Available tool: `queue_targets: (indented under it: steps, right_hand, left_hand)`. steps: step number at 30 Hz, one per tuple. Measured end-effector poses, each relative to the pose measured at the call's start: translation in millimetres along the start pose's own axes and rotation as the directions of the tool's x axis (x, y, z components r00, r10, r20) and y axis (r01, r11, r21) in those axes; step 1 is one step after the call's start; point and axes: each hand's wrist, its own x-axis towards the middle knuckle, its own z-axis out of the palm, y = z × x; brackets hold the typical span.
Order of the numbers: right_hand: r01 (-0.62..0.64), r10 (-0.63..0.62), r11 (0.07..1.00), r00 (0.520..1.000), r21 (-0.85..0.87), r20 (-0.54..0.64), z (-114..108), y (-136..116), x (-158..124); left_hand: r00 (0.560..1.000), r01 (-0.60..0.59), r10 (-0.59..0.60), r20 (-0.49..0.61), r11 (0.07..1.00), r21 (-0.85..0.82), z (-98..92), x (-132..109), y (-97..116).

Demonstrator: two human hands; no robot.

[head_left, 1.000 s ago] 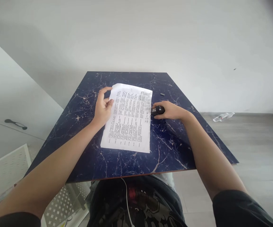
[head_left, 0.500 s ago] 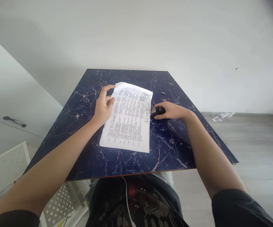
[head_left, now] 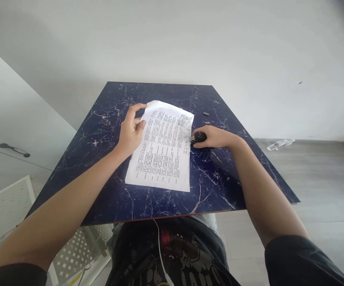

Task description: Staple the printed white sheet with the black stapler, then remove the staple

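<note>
Printed sheets of paper point(head_left: 161, 153) lie at a slant on the dark blue marbled table point(head_left: 216, 186), their far edge curling up a little. My left hand point(head_left: 132, 129) grips their left edge, thumb on top and fingers at the far left corner. At the right edge of the paper, a black stapler point(head_left: 200, 137) rests under my right hand point(head_left: 215, 137), which is closed around it. The stapler's nose meets the paper's edge; whether the sheet is between its jaws I cannot tell.
A small dark strip, perhaps staples point(head_left: 205, 114), lies on the table beyond my right hand. White wall point(head_left: 172, 39) rises behind the table. A clear plastic item point(head_left: 281, 144) is on the floor at right. A cabinet handle point(head_left: 14, 150) and white perforated rack point(head_left: 76, 250) are at left.
The view has shifted slightly. My right hand's grip on the stapler looks a bit tighter, its top pressed lower; my left hand stays on the paper.
</note>
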Motion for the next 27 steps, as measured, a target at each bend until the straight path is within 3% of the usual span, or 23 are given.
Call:
queue_targets:
  steps: [9,15,22,27]
  right_hand:
    - [-0.033,0.032,0.999,0.999,-0.005,-0.040,1.8,-0.8,3.6]
    - [-0.048,0.047,0.999,0.997,-0.014,-0.063,3.0,-0.2,5.8]
    - [-0.064,0.063,0.998,0.996,-0.016,-0.059,3.7,2.8,8.3]
    - [-0.068,0.067,0.998,0.996,-0.012,-0.056,4.1,3.3,8.5]
  left_hand:
    - [1.000,0.007,-0.007,-0.021,0.999,-0.039,2.0,-1.2,-1.9]
    - [0.996,0.086,-0.084,0.040,0.995,-0.047,-2.9,-2.8,0.0]
    - [1.000,0.012,-0.012,0.005,1.000,-0.013,0.0,-2.8,0.5]
    - [0.999,0.045,-0.045,0.019,0.999,-0.011,-1.3,-2.0,-1.3]
